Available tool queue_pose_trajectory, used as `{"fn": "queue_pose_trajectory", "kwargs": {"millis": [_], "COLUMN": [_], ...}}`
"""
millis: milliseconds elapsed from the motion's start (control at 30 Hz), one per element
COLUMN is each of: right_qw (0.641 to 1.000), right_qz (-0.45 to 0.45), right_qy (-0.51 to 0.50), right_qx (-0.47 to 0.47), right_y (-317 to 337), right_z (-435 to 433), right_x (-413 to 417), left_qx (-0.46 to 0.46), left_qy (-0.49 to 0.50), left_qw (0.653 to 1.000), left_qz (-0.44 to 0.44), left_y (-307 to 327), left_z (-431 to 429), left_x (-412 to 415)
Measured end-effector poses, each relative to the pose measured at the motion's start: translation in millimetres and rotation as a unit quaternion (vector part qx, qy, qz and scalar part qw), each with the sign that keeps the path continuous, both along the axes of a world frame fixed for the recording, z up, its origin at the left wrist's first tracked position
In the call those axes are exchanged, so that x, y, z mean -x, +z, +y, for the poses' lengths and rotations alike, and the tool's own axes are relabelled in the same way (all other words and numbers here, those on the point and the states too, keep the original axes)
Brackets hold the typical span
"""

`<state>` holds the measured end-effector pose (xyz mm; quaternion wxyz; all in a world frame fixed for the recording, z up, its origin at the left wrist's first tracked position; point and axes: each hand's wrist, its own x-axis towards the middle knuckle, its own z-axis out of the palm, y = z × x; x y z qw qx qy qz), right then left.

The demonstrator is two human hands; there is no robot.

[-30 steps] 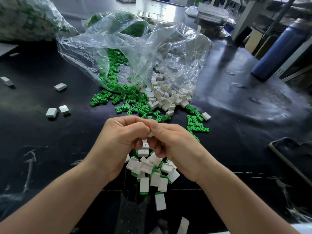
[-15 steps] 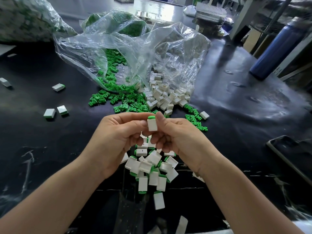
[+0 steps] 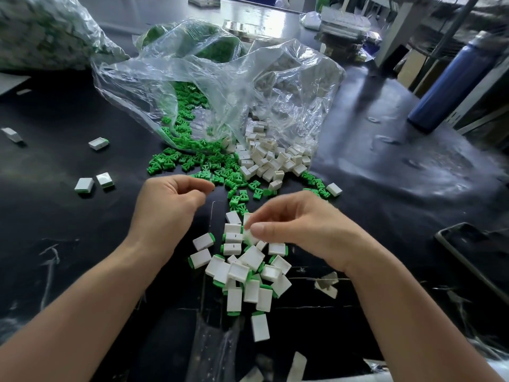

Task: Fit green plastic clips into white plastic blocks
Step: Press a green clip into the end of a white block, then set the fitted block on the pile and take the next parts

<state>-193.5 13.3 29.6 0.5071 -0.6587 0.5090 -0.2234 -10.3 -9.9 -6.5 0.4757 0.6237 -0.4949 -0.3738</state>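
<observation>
- The hands are no longer joined at centre; they've parted.
- L hand (image 3: 168, 205) has left the block and gone up and to the left. Its fingers are loosely curled w/ nothing seen in them, and the fingertips are now just short of the loose green clips (image 3: 192, 161).
- R hand (image 3: 300, 224) has dropped onto the pile of finished blocks (image 3: 242, 267), thumb and index at a white block (image 3: 249, 236) on top.
- That block was held up between both hands 0.5 s ago, green end up. It now sits low at the pile — can't tell if R hand still pinches it or has let go.
</observation>
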Motion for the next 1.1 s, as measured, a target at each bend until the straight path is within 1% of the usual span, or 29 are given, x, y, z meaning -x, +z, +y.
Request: {"fn": "queue_pose_trajectory", "kwargs": {"millis": [33,100,167,233,300,367,433,533,600,667,700,800,900,1000,1100], "right_qw": [0.999,0.997,0.995,0.988,0.970,0.943,0.927,0.918,0.920,0.924,0.923,0.913,0.908,0.905,0.903], "right_qz": [0.033,0.070,0.072,0.076,0.121,0.179,0.211,0.234,0.219,0.197,0.200,0.248,0.264,0.273,0.269], "right_qy": [0.011,-0.006,-0.051,-0.102,-0.146,-0.186,-0.202,-0.180,-0.164,-0.153,-0.144,-0.133,-0.163,-0.176,-0.191], "right_qx": [-0.001,0.018,0.043,0.087,0.154,0.210,0.235,0.264,0.280,0.291,0.296,0.295,0.281,0.274,0.274], "right_y": [-0.7,-3.4,-6.3,-9.1,-12.6,-17.4,-22.2,-29.4,-33.7,-37.4,-39.5,-46.0,-49.6,-51.7,-52.3], "right_z": [1.2,2.0,-0.5,-5.0,-10.4,-16.4,-22.7,-30.9,-34.0,-36.4,-37.8,-42.3,-45.5,-46.4,-46.3], "right_x": [-1.0,-4.0,-3.8,-1.1,2.2,4.8,6.5,6.8,3.8,0.8,0.5,4.1,9.3,11.4,12.8], "left_qx": [0.004,0.017,0.048,0.092,0.119,0.109,0.088,0.054,0.037,0.028,0.031,0.073,0.112,0.125,0.123], "left_qy": [-0.001,-0.016,-0.042,-0.067,-0.099,-0.138,-0.160,-0.167,-0.175,-0.189,-0.192,-0.173,-0.131,-0.100,-0.066], "left_qw": [1.000,0.997,0.990,0.974,0.959,0.945,0.932,0.931,0.926,0.912,0.908,0.921,0.935,0.940,0.952], "left_qz": [-0.023,-0.068,-0.129,-0.194,-0.236,-0.275,-0.314,-0.319,-0.333,-0.363,-0.371,-0.340,-0.309,-0.302,-0.272], "left_y": [-2.0,-4.1,-3.3,-2.0,-2.5,-2.6,-2.5,-2.2,-3.2,-4.5,-5.1,-3.7,-2.3,-3.0,-0.8], "left_z": [0.0,0.0,0.7,1.7,2.9,4.6,5.9,5.7,4.1,2.8,2.7,5.6,8.1,9.0,10.4], "left_x": [-0.3,-0.3,1.2,4.1,7.3,10.7,13.1,16.0,16.7,16.8,16.8,16.7,16.6,15.1,13.3]}}
